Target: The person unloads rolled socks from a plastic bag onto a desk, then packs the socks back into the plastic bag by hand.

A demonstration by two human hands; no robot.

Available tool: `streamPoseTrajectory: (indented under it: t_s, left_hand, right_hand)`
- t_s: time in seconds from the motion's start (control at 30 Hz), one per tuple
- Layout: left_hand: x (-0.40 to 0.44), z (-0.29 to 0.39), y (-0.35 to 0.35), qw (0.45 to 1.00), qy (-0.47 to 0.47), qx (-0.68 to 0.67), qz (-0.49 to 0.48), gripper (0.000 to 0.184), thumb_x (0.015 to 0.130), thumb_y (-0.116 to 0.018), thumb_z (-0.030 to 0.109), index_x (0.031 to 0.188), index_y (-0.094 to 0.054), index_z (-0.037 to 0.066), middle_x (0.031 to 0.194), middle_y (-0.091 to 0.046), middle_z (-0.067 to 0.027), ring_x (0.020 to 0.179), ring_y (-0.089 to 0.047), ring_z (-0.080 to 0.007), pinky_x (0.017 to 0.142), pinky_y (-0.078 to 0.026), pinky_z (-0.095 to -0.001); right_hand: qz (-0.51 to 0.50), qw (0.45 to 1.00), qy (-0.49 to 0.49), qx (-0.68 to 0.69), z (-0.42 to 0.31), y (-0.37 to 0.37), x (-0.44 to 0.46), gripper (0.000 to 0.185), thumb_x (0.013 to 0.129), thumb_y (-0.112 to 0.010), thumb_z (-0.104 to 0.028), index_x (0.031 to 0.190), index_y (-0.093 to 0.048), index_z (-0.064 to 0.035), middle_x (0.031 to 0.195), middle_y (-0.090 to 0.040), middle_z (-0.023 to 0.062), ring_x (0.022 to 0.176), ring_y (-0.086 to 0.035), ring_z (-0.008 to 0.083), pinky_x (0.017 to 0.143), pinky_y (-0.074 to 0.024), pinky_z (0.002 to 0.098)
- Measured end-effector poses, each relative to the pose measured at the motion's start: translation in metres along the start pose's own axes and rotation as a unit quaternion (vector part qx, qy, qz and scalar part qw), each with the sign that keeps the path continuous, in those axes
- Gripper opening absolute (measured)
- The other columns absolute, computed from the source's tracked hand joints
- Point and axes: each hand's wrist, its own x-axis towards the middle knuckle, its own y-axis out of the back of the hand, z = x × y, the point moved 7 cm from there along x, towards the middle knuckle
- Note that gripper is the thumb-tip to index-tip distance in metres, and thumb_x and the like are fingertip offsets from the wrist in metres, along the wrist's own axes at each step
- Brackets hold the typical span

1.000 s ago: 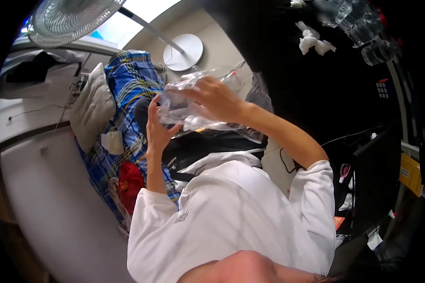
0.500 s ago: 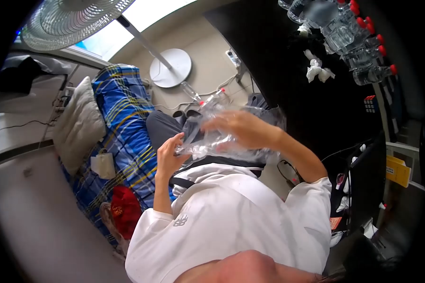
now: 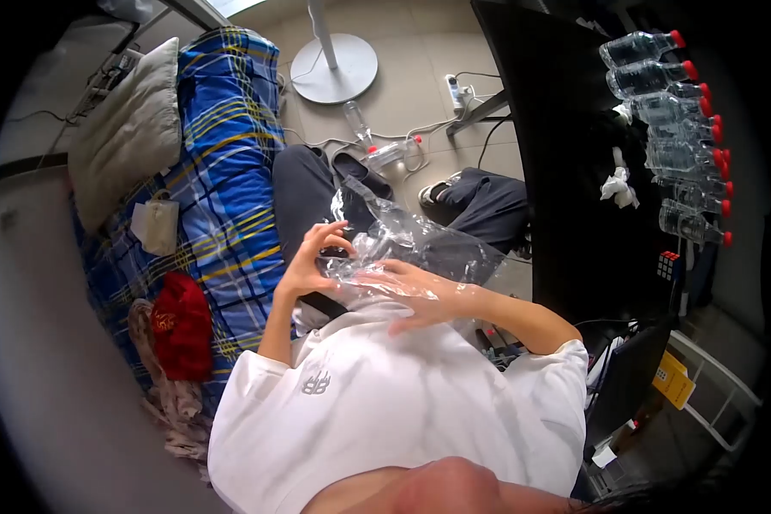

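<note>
A crinkled, clear plastic bag [image 3: 433, 240] spreads over my lap, in front of my white shirt. My left hand [image 3: 307, 264] is at the bag's left end, with curled fingers and thumb gripping its edge. My right hand [image 3: 407, 289] lies flat with fingers stretched out, palm toward my belly. Shiny film covers part of this hand; whether it is inside the bag or just beneath it I cannot tell. No contents show in the bag.
On the black table [image 3: 565, 171] at right stand several red-capped bottles [image 3: 681, 107], crumpled tissues [image 3: 618, 188] and a puzzle cube [image 3: 668, 265]. Left is a bed with blue plaid cover [image 3: 231, 163]. Two bottles [image 3: 394, 152] lie on the floor near a fan base [image 3: 334, 68].
My right hand has come down toward my shirt and flattened out. The bag has spread out across my lap. My left hand stays at the bag's edge, and the camera view has shifted.
</note>
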Motion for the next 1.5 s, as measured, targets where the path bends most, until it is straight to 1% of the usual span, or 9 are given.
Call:
streamPoseTrajectory:
  t_s: [0.13, 0.23, 0.4, 0.8, 1.03, 1.13, 1.27, 1.4, 1.5]
  left_hand:
    - [0.015, 0.004, 0.010, 0.983, 0.029, -0.167, -0.077, 0.135, 0.054, -0.081, 0.084, 0.157, -0.038, 0.008, 0.143, -0.058, -0.0173, 0.141, -0.048, -0.0281, 0.116, -0.032, -0.0471]
    - [0.035, -0.053, 0.044, 0.995, 0.094, 0.001, 0.021, 0.078, 0.097, -0.059, 0.063, 0.151, -0.047, 0.007, 0.145, -0.058, -0.0109, 0.132, -0.055, -0.0259, 0.110, -0.041, -0.0385]
    - [0.060, -0.149, 0.006, 0.932, 0.285, -0.224, -0.030, 0.072, 0.100, -0.057, 0.061, 0.145, -0.052, 0.006, 0.121, -0.069, -0.0135, 0.100, -0.066, -0.0239, 0.090, -0.052, -0.0367]
    - [0.084, -0.088, -0.089, 0.693, 0.075, -0.711, -0.094, 0.075, 0.099, -0.050, 0.065, 0.148, -0.053, 0.009, 0.142, -0.060, -0.0114, 0.124, -0.059, -0.0282, 0.108, -0.046, -0.0434]
    - [0.096, -0.163, -0.047, 0.565, -0.048, -0.821, -0.065, 0.072, 0.100, -0.050, 0.061, 0.150, -0.053, 0.009, 0.150, -0.056, -0.0114, 0.134, -0.056, -0.0301, 0.111, -0.048, -0.0487]
    - [0.098, -0.185, -0.046, 0.634, 0.018, -0.772, 0.044, 0.075, 0.098, -0.052, 0.061, 0.151, -0.050, 0.008, 0.151, -0.054, -0.0138, 0.138, -0.053, -0.0323, 0.111, -0.046, -0.0547]
    - [0.102, -0.066, -0.040, 0.649, -0.044, -0.753, -0.101, 0.080, 0.094, -0.055, 0.060, 0.156, -0.043, 0.011, 0.156, -0.047, -0.0181, 0.144, -0.044, -0.0405, 0.114, -0.036, -0.0667]
    - [0.109, -0.148, -0.048, 0.646, 0.049, -0.761, 0.042, 0.077, 0.092, -0.056, 0.061, 0.152, -0.048, 0.013, 0.153, -0.051, -0.0149, 0.140, -0.049, -0.0402, 0.110, -0.037, -0.0710]
    - [0.100, -0.134, -0.049, 0.616, 0.069, -0.783, 0.043, 0.073, 0.091, -0.059, 0.059, 0.149, -0.052, 0.016, 0.151, -0.055, -0.0109, 0.135, -0.054, -0.0367, 0.114, -0.034, -0.0678]
  right_hand:
    - [-0.132, 0.953, -0.093, 0.257, 0.001, -0.008, -0.006, 0.107, 0.092, -0.070, -0.056, 0.167, -0.007, -0.0144, 0.156, -0.044, 0.0208, 0.134, -0.049, 0.0373, 0.114, -0.0365, 0.0522]
    - [-0.207, 0.934, -0.133, 0.257, -0.015, 0.017, -0.007, 0.106, 0.092, -0.072, -0.053, 0.167, -0.009, -0.0124, 0.150, -0.054, 0.0183, 0.137, -0.049, 0.0322, 0.114, -0.0353, 0.0486]
    - [-0.066, 0.961, -0.092, 0.252, -0.028, 0.079, -0.018, 0.094, 0.091, -0.076, -0.048, 0.163, -0.028, -0.0131, 0.135, -0.066, 0.0102, 0.133, -0.051, 0.0308, 0.108, -0.0417, 0.0454]
    - [0.006, 0.996, -0.078, -0.029, -0.105, 0.180, 0.008, 0.071, 0.087, -0.077, -0.047, 0.147, -0.056, -0.0141, 0.140, -0.062, 0.0113, 0.123, -0.058, 0.0338, 0.106, -0.0440, 0.0456]
    - [-0.172, 0.916, -0.353, -0.076, -0.063, 0.186, -0.048, 0.066, 0.088, -0.076, -0.043, 0.148, -0.057, -0.0225, 0.145, -0.059, 0.0138, 0.130, -0.056, 0.0356, 0.108, -0.0456, 0.0455]
    - [-0.004, 0.911, -0.265, -0.317, -0.072, 0.235, -0.039, 0.071, 0.087, -0.078, -0.036, 0.152, -0.051, -0.0259, 0.151, -0.049, 0.0168, 0.133, -0.052, 0.0366, 0.112, -0.0432, 0.0471]
    - [0.118, 0.836, -0.182, -0.504, -0.071, 0.270, -0.040, 0.054, 0.085, -0.080, -0.033, 0.134, -0.062, -0.0180, 0.152, -0.042, 0.0145, 0.137, -0.044, 0.0356, 0.113, -0.0411, 0.0488]
    - [0.278, 0.827, -0.260, -0.415, -0.067, 0.326, -0.089, 0.050, 0.087, -0.078, -0.018, 0.135, -0.064, -0.0141, 0.127, -0.067, 0.0124, 0.116, -0.064, 0.0311, 0.101, -0.0513, 0.0427]
    - [0.464, 0.696, -0.344, -0.426, -0.030, 0.346, -0.180, 0.060, 0.087, -0.078, -0.021, 0.143, -0.056, -0.0180, 0.132, -0.060, 0.0176, 0.117, -0.061, 0.0375, 0.101, -0.0496, 0.0453]
